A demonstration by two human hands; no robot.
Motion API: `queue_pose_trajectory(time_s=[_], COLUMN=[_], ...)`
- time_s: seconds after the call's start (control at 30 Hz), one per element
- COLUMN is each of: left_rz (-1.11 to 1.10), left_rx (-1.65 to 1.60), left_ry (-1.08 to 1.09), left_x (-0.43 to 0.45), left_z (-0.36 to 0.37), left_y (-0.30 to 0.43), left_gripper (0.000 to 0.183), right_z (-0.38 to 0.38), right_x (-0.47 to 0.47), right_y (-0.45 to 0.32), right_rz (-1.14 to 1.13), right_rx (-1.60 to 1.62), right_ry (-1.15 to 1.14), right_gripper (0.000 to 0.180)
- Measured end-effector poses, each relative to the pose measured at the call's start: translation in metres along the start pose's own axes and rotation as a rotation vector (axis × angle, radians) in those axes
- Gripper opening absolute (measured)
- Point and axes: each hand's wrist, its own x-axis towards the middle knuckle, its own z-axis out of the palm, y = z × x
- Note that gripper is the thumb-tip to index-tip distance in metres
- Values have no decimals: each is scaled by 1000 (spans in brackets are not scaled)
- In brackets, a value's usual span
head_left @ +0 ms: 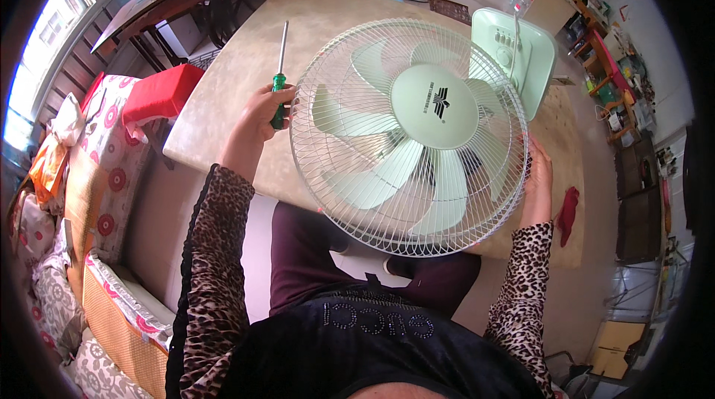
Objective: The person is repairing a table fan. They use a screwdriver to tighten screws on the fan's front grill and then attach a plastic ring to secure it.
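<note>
My left hand [261, 113] is closed around the green handle of a screwdriver [279, 98], its metal shaft pointing away from me. The fingers of that hand are right at the left rim of a fan's white wire grille [360, 226]. At the opposite rim, my right hand [538, 172] grips the grille, with some fingers hidden behind the wires. Pale green fan blades [385, 178] show through the guard, around a round centre cap [413, 103] bearing a logo and writing. Beyond the grille is the fan's green base [539, 63], tilted up, with buttons and a knob.
The fan is over a beige table [234, 83]. A dark red cloth [568, 214] lies on its right side. To the left stand a red-covered stool [162, 91] and a cushioned wooden sofa [111, 170]. Cluttered shelves [614, 80] line the right wall.
</note>
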Motion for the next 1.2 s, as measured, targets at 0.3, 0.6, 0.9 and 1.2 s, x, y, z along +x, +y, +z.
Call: queue_pose_trajectory(time_s=[0.3,0.6,0.9,1.2], left_rz=[29,61,22,-74], left_rx=[69,214,276,132], left_ry=[23,83,59,52], left_x=[1,-5,-1,25], left_z=[0,8,7,6], left_y=[0,10,10,-3], left_gripper=[19,19,17,15], right_z=[1,12,23,15], right_x=[-5,-10,-14,-7], right_y=[-8,-15,-16,-2], right_rz=[53,43,29,63], right_rx=[-42,-90,-111,124], right_ry=[-27,15,7,-17], right_gripper=[32,29,28,31])
